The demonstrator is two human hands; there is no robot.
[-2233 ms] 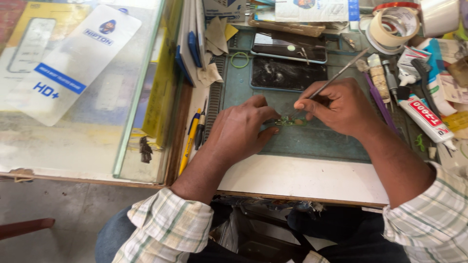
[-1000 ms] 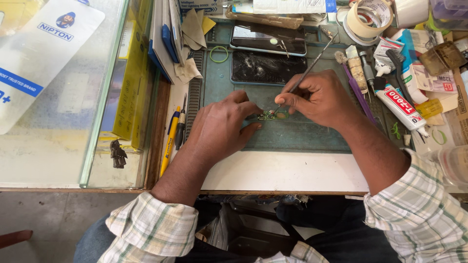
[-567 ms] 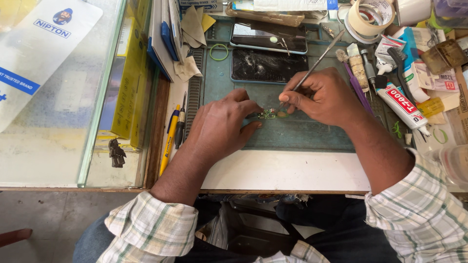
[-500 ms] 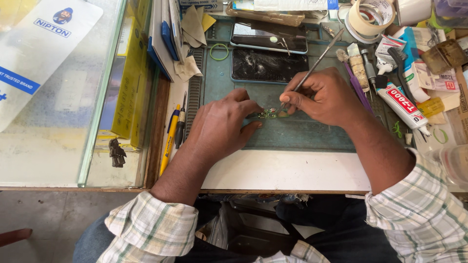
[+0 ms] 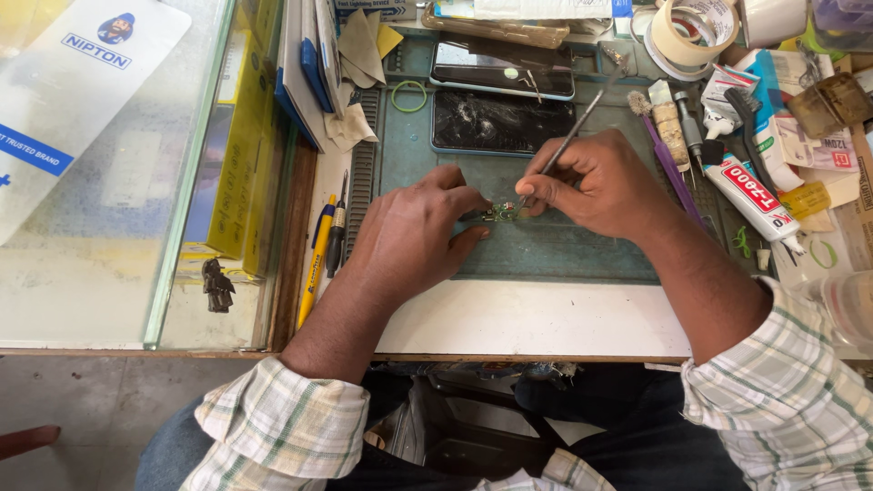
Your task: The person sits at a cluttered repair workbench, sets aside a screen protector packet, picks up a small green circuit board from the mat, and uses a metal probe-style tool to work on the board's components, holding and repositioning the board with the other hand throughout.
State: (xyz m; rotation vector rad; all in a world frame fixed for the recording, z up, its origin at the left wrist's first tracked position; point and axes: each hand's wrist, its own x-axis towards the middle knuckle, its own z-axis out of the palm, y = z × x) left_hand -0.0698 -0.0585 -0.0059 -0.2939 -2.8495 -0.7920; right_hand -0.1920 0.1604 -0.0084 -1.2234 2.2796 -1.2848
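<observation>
Since the earlier frame both hands are barely shifting. Left hand is pinching the small circuit board mid-frame; right hand, grip pressed around the thin metal tool, is probing it. A slip could scratch the board or flick it away.

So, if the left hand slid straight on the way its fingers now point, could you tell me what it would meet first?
The left hand points up and to the right. It would probably first meet the small circuit board at its fingertips, then the right hand just behind it. Depth is hard to judge from above.
</observation>
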